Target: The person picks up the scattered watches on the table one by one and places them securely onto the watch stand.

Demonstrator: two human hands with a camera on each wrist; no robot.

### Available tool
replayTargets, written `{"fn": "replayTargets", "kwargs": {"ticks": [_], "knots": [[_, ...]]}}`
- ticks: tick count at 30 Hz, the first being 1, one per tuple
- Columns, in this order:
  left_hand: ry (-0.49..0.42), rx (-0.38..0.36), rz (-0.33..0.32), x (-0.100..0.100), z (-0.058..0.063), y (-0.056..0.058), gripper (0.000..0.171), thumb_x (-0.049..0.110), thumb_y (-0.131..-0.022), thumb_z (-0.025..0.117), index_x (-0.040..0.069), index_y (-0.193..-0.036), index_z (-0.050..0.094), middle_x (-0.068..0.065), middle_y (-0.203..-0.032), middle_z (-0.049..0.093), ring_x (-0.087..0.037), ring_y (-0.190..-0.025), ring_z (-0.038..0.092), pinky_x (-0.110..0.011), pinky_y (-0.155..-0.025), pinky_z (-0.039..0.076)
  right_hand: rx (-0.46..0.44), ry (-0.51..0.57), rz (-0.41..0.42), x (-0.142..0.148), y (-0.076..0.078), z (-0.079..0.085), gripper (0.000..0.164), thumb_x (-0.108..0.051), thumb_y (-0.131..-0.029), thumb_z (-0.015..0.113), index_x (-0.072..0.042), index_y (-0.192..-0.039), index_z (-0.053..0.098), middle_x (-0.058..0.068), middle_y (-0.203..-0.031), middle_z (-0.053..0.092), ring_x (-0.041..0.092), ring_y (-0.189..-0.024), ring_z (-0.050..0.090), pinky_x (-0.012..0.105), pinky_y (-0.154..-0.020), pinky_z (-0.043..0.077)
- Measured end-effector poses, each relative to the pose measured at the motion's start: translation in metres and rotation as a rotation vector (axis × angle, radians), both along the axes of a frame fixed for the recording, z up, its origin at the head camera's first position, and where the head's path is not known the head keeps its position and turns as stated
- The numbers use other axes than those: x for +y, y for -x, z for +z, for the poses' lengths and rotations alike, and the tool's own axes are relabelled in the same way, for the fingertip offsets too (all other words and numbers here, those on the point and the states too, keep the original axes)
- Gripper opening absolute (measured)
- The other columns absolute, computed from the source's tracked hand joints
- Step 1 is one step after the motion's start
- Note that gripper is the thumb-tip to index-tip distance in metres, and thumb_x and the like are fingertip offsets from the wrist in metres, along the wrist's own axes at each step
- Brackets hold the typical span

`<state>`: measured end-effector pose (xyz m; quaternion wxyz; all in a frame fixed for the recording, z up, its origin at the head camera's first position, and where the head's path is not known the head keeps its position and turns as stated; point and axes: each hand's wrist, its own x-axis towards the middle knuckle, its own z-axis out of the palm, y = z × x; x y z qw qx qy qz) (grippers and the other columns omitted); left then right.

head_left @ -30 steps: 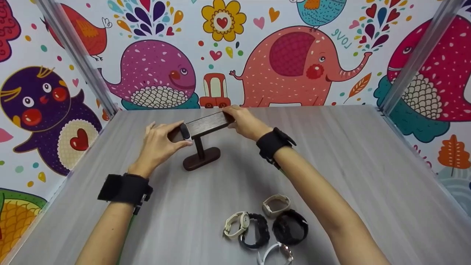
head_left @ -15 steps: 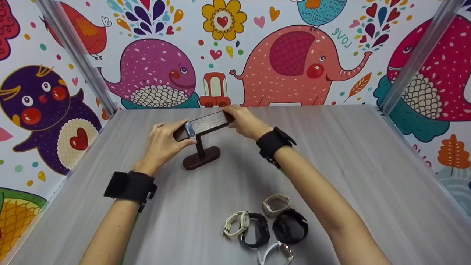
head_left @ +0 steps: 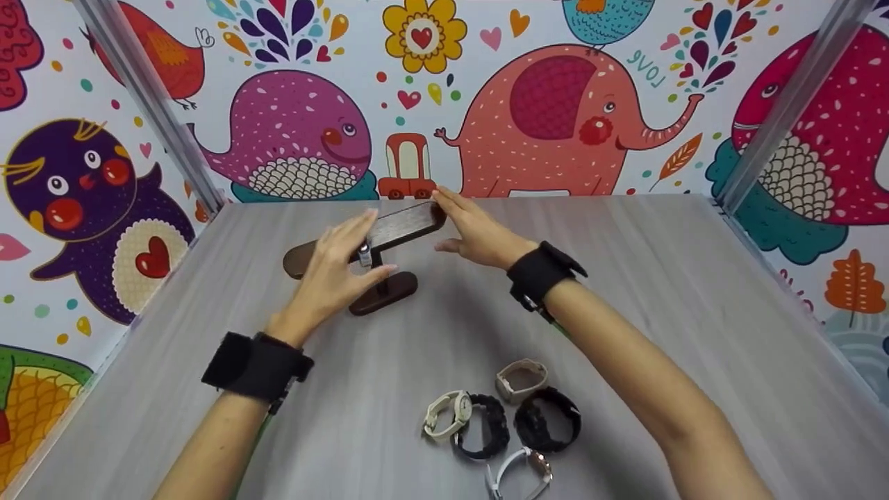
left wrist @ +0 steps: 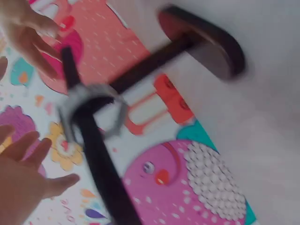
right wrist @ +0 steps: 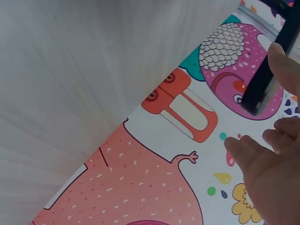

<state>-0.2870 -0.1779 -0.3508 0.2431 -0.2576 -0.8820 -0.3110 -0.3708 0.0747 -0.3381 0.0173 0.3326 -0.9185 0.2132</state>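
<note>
A dark brown wooden T-shaped watch stand (head_left: pixel 406 223) stands on the table, its oval base (head_left: pixel 383 294) below the bar. Around the bar hangs a silvery watch (head_left: pixel 364 253), which the left wrist view shows as a blurred pale grey loop (left wrist: pixel 86 105) near the post. My left hand (head_left: pixel 333 267) is beside the watch, fingers straight and thumb spread, gripping nothing; in the left wrist view its fingers (left wrist: pixel 28 150) are apart from the bar. At the bar's right end, my right hand (head_left: pixel 486 235) has straight fingers close to the tip and its thumb held away.
Several watches lie on the table nearer the front: a cream one (head_left: pixel 448 417), a beige one (head_left: pixel 521 380), two black ones (head_left: pixel 489 427) and a white one (head_left: pixel 519 472). Walls (head_left: pixel 417 104) with cartoon animals stand behind and at both sides.
My left hand has carried the watch rightward along the bar, then released it and spread its fingers. My right hand has loosened from the bar's end and moved slightly right.
</note>
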Motion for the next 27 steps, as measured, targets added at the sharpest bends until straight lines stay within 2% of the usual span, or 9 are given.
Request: {"fn": "replayTargets", "kwargs": {"ticks": [2,6,9,13,20,22,27], "knots": [[-0.015,0.004,-0.061,0.010,0.003,-0.009,0.079,0.025,-0.082,0.083,0.000,-0.148,0.046,-0.022,-0.150,0.050,-0.040,-0.140,0.046,-0.066,-0.121,0.024,0.000,0.009,-0.006,0.007,-0.009,0.001,0.086,-0.028,-0.094,0.070,-0.004,-0.159,0.020,0.014,-0.168,0.016,0.031,-0.155,0.021,0.045,-0.128,0.024],[-0.021,0.004,-0.142,0.024,0.006,-0.028,0.075,0.024,-0.082,0.083,0.001,-0.145,0.050,-0.022,-0.147,0.052,-0.038,-0.139,0.047,-0.062,-0.120,0.031,0.002,0.030,-0.006,0.024,-0.029,0.002,0.087,-0.032,-0.092,0.072,-0.003,-0.158,0.024,0.015,-0.167,0.019,0.030,-0.154,0.023,0.045,-0.127,0.027],[0.000,-0.002,-0.184,0.032,0.007,-0.043,0.074,0.026,-0.083,0.082,0.002,-0.146,0.050,-0.019,-0.148,0.051,-0.036,-0.138,0.047,-0.061,-0.118,0.034,-0.011,0.062,-0.010,0.038,-0.048,0.001,0.087,-0.032,-0.091,0.074,-0.004,-0.158,0.026,0.015,-0.167,0.021,0.030,-0.153,0.027,0.046,-0.125,0.031],[0.045,-0.021,-0.220,0.043,0.006,-0.061,0.077,0.029,-0.083,0.082,0.004,-0.147,0.049,-0.016,-0.148,0.051,-0.036,-0.139,0.046,-0.061,-0.119,0.033,-0.020,0.104,-0.013,0.059,-0.076,0.002,0.086,-0.032,-0.090,0.074,-0.009,-0.158,0.028,0.014,-0.165,0.025,0.030,-0.150,0.032,0.048,-0.121,0.037],[0.109,-0.110,-0.294,0.071,-0.003,-0.087,0.081,0.036,-0.082,0.080,0.004,-0.148,0.045,-0.016,-0.151,0.048,-0.031,-0.141,0.045,-0.059,-0.122,0.028,0.047,0.130,0.039,0.092,-0.124,0.005,0.084,-0.030,-0.088,0.076,-0.011,-0.157,0.032,0.014,-0.162,0.031,0.032,-0.147,0.039,0.049,-0.115,0.044],[0.119,-0.135,-0.336,0.081,-0.007,-0.093,0.080,0.035,-0.083,0.078,0.004,-0.148,0.044,-0.015,-0.152,0.047,-0.029,-0.141,0.045,-0.054,-0.121,0.033,0.055,0.133,0.038,0.101,-0.136,0.006,0.086,-0.030,-0.087,0.077,-0.013,-0.157,0.032,0.012,-0.162,0.032,0.031,-0.147,0.038,0.048,-0.114,0.045],[0.121,-0.098,-0.465,0.103,-0.020,-0.101,0.069,0.030,-0.087,0.076,0.001,-0.144,0.049,-0.015,-0.144,0.054,-0.027,-0.134,0.054,-0.036,-0.113,0.048,0.085,0.137,0.077,0.120,-0.162,-0.001,0.088,-0.028,-0.085,0.078,-0.015,-0.158,0.030,0.012,-0.161,0.033,0.032,-0.143,0.043,0.046,-0.106,0.052]]}}
